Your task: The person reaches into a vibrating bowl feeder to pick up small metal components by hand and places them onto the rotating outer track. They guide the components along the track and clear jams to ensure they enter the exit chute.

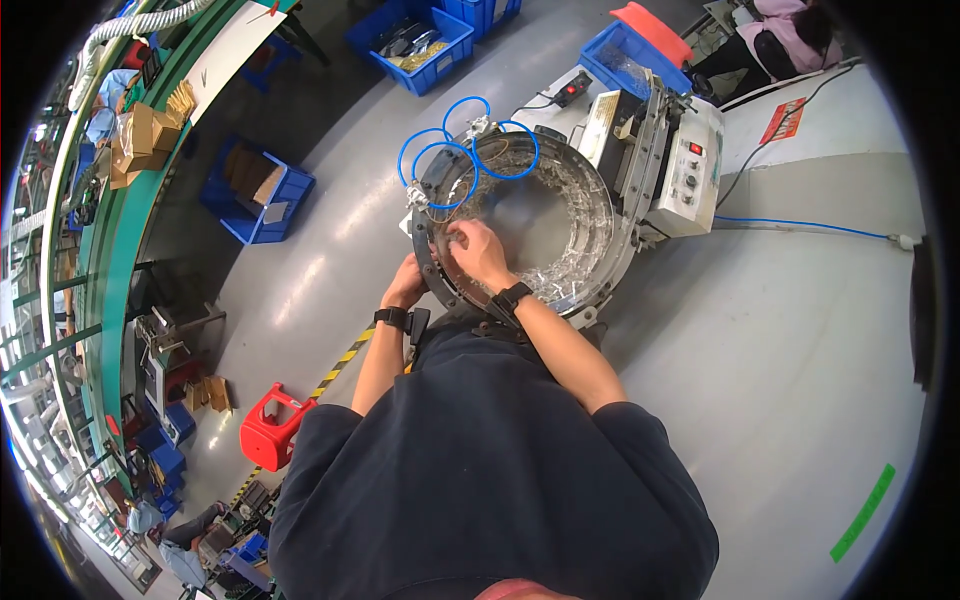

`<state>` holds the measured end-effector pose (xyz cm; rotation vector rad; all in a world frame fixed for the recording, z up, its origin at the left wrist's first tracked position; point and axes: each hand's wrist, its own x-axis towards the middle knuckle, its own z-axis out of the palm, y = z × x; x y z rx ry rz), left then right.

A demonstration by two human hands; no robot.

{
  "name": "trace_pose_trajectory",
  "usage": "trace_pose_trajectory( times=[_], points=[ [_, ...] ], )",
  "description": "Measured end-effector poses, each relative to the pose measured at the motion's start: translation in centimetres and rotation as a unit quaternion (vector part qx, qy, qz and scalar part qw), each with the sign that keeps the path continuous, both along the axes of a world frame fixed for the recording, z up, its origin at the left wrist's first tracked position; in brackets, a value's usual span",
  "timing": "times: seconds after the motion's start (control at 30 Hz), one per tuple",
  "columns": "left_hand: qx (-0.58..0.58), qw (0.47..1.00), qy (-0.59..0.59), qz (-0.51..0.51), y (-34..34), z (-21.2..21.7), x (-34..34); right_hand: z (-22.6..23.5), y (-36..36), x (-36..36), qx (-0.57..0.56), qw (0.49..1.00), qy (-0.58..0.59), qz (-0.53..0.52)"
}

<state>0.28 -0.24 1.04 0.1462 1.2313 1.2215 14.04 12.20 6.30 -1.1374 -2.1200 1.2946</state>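
Note:
A round vibratory bowl feeder point(612, 235) with a dark outer rim stands in front of me, small shiny parts lying along its inner track. My right hand point(480, 254) reaches over the near-left rim into the bowl, fingers curled and pinched at the inner wall. What they hold, if anything, is too small to make out. Against the outside of the same rim rests my left hand point(406, 282), its fingers mostly hidden by the rim. Blue air tubes point(445, 150) loop above the bowl's far-left edge, just beyond my hands.
A control box point(690, 175) with knobs and a red switch stands right of the bowl. Blue bins point(258, 195) sit on the floor at left and far side. A red stool point(272, 428) stands behind left. At far right a person point(785, 40) sits.

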Motion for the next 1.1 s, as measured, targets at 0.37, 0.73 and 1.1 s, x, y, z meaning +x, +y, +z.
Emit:
trace_pose_trajectory(
  times=[0.37,0.73,1.1],
  points=[
    [0.040,0.999,-0.008,0.012,-0.2,-0.6,0.0,-1.1,-0.6,0.6,0.022,0.998,-0.049,0.022],
    [-0.019,0.998,-0.007,0.062,1.2,2.5,0.8,-1.4,-1.4,-0.6,-0.055,0.998,0.018,0.032],
    [0.004,0.999,-0.039,-0.011,-0.9,-1.4,0.0,-0.8,-0.9,1.6,-0.100,0.989,-0.028,0.106]
  ],
)
